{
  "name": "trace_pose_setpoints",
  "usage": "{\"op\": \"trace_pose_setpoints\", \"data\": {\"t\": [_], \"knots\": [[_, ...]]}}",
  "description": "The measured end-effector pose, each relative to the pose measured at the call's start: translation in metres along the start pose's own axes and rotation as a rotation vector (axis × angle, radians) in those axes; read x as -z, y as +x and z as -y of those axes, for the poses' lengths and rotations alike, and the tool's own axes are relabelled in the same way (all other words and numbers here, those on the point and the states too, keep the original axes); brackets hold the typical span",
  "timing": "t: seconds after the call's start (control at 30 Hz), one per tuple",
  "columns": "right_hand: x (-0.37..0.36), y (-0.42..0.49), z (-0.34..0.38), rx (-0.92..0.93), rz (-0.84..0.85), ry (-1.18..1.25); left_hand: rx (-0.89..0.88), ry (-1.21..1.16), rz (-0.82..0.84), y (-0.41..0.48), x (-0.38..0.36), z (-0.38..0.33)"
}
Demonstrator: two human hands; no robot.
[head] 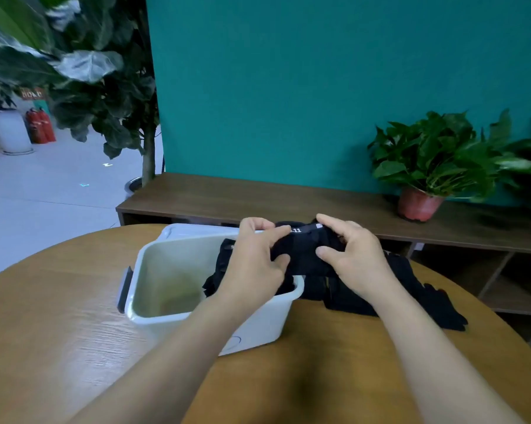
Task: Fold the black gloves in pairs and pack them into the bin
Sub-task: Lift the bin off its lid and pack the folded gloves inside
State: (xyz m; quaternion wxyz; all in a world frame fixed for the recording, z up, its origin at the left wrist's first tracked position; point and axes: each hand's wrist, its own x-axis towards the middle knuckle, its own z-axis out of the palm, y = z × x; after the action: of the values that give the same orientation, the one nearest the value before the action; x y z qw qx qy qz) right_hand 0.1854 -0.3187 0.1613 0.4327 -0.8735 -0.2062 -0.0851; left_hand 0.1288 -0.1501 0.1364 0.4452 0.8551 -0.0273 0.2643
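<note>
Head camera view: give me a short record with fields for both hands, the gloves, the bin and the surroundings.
bin: white, open, on the round wooden table
left hand: pinches the left end of the held gloves
right hand: pinches their right end
held gloves: black, over the bin's right edge
gloves in bin: black, at its right side, partly behind the left hand
loose gloves: black, on the table right of the bin
background: potted plant on a low wooden shelf, teal wall

- On held glove [304, 258], label [296, 230] partly under left hand [255, 264]; only ".11" reads.
- Part of glove pile [435, 304] hidden behind right hand [352, 255].
- Far sign [31, 93] blurred, unreadable.
</note>
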Motion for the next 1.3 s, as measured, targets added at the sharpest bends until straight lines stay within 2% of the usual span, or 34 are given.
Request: {"op": "trace_pose_setpoints", "data": {"t": [0.2,0.33,0.5,0.6,0.67,0.73,0.83,1.0,1.3], "knots": [[-0.075,0.065,0.012,0.01,0.148,0.188,0.16,0.062,-0.139,0.032,0.041,0.054],[-0.107,0.075,-0.005,-0.022,0.21,0.236,0.263,0.045,-0.099,0.033,0.04,0.089],[-0.116,0.083,-0.023,-0.041,0.224,0.197,0.304,0.051,-0.009,0.036,0.032,0.108],[-0.118,0.086,-0.023,-0.029,0.242,0.148,0.277,0.127,0.046,0.037,0.034,0.115],[-0.119,0.086,-0.021,-0.018,0.242,0.097,0.187,0.313,0.072,0.038,0.034,0.113],[-0.121,0.086,-0.018,-0.008,0.247,0.048,0.112,0.509,0.202,0.04,0.032,0.104],[-0.12,0.084,-0.016,0.034,0.224,0.013,0.103,0.634,0.378,0.042,0.025,0.096],[-0.11,0.063,-0.019,0.24,0.08,-0.169,0.069,0.699,0.377,0.038,0.026,0.096],[-0.108,0.044,-0.003,0.042,0.432,-0.208,0.098,0.769,0.522,0.026,0.019,0.106]]}}
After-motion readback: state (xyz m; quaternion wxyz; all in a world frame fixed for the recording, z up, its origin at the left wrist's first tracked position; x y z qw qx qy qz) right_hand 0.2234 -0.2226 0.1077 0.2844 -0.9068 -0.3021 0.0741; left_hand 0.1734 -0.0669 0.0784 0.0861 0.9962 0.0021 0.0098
